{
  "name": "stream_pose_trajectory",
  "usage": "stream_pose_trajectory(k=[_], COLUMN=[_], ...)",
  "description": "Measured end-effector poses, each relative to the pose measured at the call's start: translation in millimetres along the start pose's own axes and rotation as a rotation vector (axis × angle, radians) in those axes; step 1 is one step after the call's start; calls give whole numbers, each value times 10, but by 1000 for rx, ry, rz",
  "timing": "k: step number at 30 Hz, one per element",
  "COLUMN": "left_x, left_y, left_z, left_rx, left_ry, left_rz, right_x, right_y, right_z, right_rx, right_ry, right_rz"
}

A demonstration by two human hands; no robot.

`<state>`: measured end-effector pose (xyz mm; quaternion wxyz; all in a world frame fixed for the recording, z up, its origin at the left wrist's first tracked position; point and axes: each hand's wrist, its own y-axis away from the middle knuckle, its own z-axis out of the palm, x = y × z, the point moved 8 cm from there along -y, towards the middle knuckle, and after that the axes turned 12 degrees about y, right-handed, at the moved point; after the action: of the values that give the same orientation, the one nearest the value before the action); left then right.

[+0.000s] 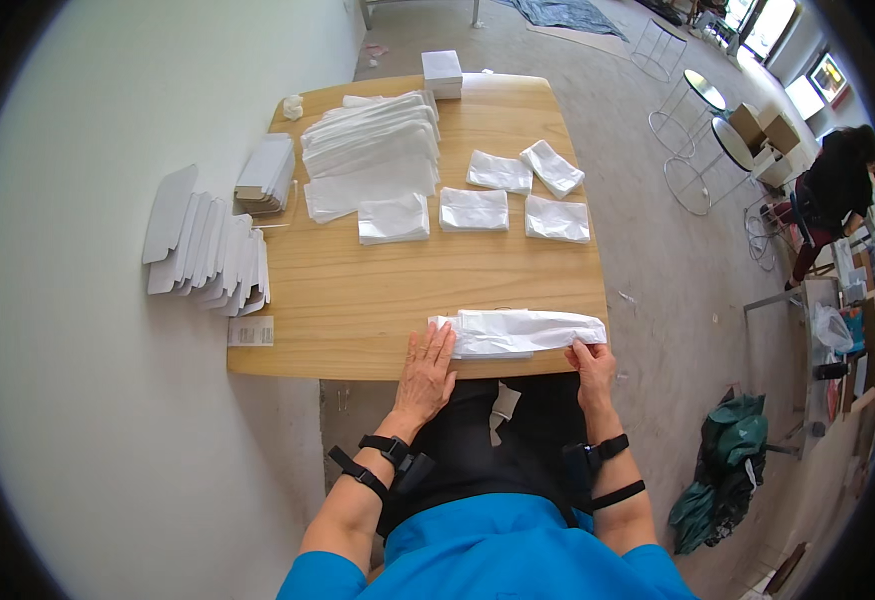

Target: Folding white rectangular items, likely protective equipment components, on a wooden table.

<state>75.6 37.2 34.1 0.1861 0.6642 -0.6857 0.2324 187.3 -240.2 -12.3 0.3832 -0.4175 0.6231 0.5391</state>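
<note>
A long strip of thin white wrapping sheet [528, 331] lies folded along the table's near edge. A flat light piece shows from under its lower side; what it is I cannot tell. My left hand [426, 372] lies with fingers stretched out at the strip's left end, fingertips touching it. At the other end my right hand [590, 368] pinches the sheet's near corner between thumb and fingers. Farther up the table are several folded white packets [474, 210], and beside them a fanned stack of thin white sheets [373, 150].
Flat white cartons [203, 245] lean in a row at the wooden table's [358, 290] left edge, near the wall. A stack of white cards [266, 172] and a white box [443, 72] stand farther back. Right, a person [833, 190] bends near stools and a cluttered bench.
</note>
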Motion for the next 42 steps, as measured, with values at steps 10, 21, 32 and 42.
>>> stream_pose_trajectory(k=[10,21,32,42], left_x=[-29,-70,-75,-10], left_y=[30,22,-13,10], left_z=[26,62,28,-237], left_rx=[-14,-16,-5,228], left_ry=[-46,-24,-68,138], left_rz=[-26,-53,-45,-118], right_x=[108,193,-418,-217], right_y=[-48,-130,291,276], right_z=[0,-25,-133,1558], right_rx=[63,7,416,-348], right_ry=[24,264,1184,131], right_rz=[281,128,-311,-146])
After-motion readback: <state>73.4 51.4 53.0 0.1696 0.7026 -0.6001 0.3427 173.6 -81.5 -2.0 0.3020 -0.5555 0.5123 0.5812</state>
